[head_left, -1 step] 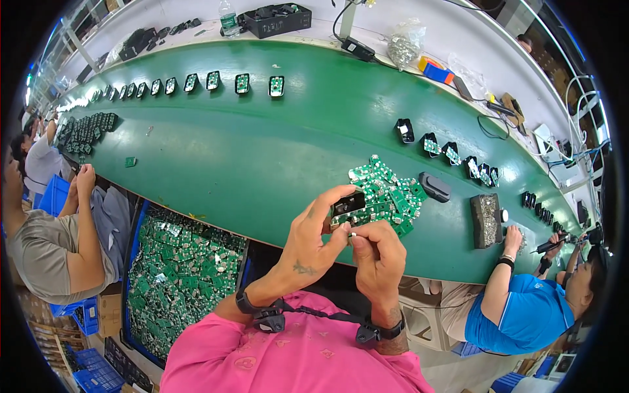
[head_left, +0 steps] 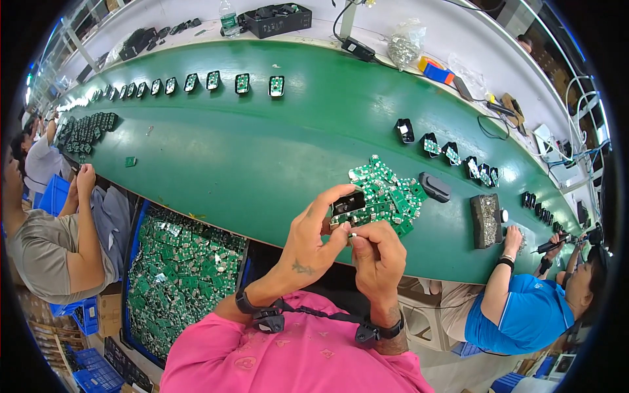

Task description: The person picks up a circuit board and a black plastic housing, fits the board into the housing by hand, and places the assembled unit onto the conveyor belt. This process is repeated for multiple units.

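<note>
My left hand (head_left: 308, 239) is closed around a small black plastic case (head_left: 348, 204), its hollow side facing up, held over the near edge of the table. Thumb and index finger of my right hand (head_left: 380, 255) are pinched on a small white piece (head_left: 353, 235), close by the left thumb tip; its exact kind is too small to tell. Just beyond both hands lies a loose heap of green circuit boards (head_left: 393, 193). A dark closed case (head_left: 435, 187) rests against the heap's right side.
Cases with boards (head_left: 242, 83) stand in a row along the far left; more cases (head_left: 430, 145) line the right. A dark block (head_left: 485, 221) sits toward a co-worker in blue (head_left: 524, 308). Below the table edge is a bin of boards (head_left: 183, 281), beside another co-worker (head_left: 59, 249).
</note>
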A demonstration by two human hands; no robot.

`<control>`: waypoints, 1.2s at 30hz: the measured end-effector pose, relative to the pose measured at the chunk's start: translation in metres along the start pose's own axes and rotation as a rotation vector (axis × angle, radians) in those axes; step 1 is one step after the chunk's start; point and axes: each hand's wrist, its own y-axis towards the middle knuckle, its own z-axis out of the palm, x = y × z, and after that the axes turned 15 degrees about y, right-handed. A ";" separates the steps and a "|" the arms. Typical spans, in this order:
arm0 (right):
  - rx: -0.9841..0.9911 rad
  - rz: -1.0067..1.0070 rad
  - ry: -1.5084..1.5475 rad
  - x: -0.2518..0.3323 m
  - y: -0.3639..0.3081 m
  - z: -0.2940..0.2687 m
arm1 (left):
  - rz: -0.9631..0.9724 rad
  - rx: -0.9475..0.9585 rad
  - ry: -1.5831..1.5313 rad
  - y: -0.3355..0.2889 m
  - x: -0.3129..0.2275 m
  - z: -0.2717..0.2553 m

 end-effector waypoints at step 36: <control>0.122 -0.049 -0.447 0.025 0.015 -0.018 | 0.381 -0.196 0.536 -0.001 0.002 0.014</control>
